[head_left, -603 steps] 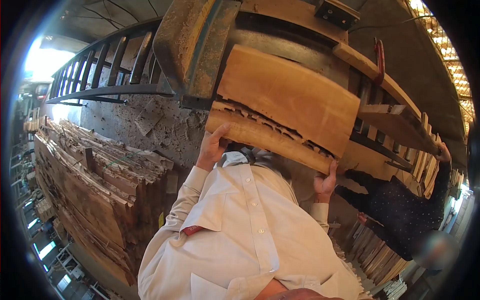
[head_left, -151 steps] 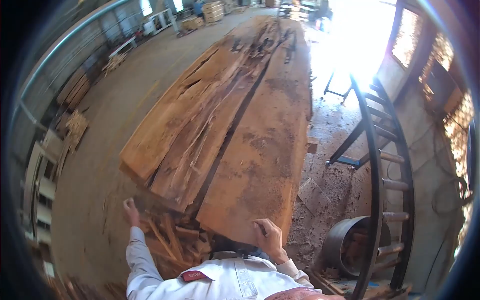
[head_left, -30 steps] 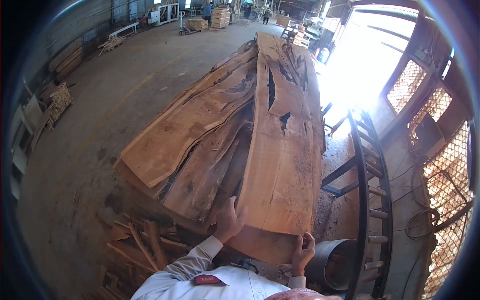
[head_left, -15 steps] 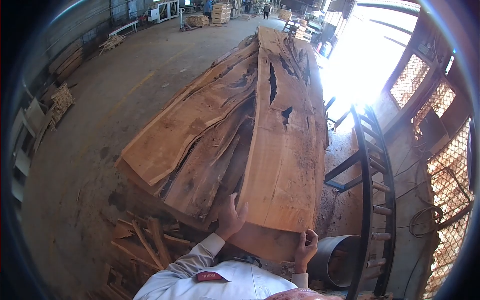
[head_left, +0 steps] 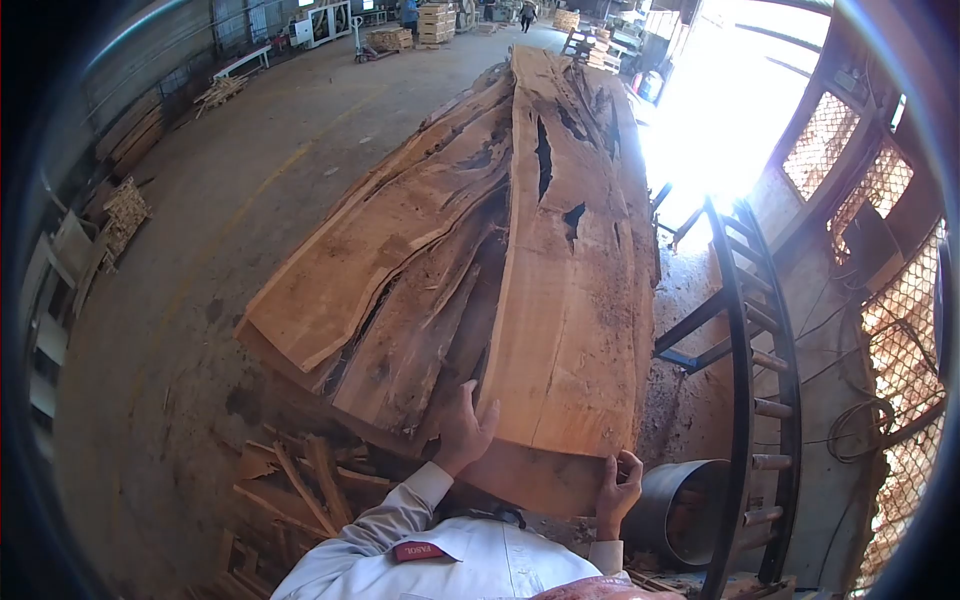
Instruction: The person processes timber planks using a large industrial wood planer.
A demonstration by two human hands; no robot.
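Observation:
A long, wide wooden slab (head_left: 565, 330) with cracks and dark holes stretches away from me on top of the stack. My left hand (head_left: 466, 432) grips its near left corner, with the thumb up and the other fingers partly hidden at the edge. At the near right corner, my right hand (head_left: 619, 488) has its fingers curled against the slab's end. Left of it lies a second live-edge slab (head_left: 350, 270), angled outward. Rough, darker boards (head_left: 400, 350) show in the gap between the two.
Wood offcuts (head_left: 300, 485) are piled on the floor at my lower left. To the right stand a metal drum (head_left: 655, 500) and a black roller frame (head_left: 742, 370), beside a mesh-panelled wall (head_left: 905, 350). Stacked timber (head_left: 436, 24) and a person (head_left: 528, 15) are far back.
My view has shifted slightly. Both hands keep their places on the slab's near corners, and the slab shows no clear movement against the stack.

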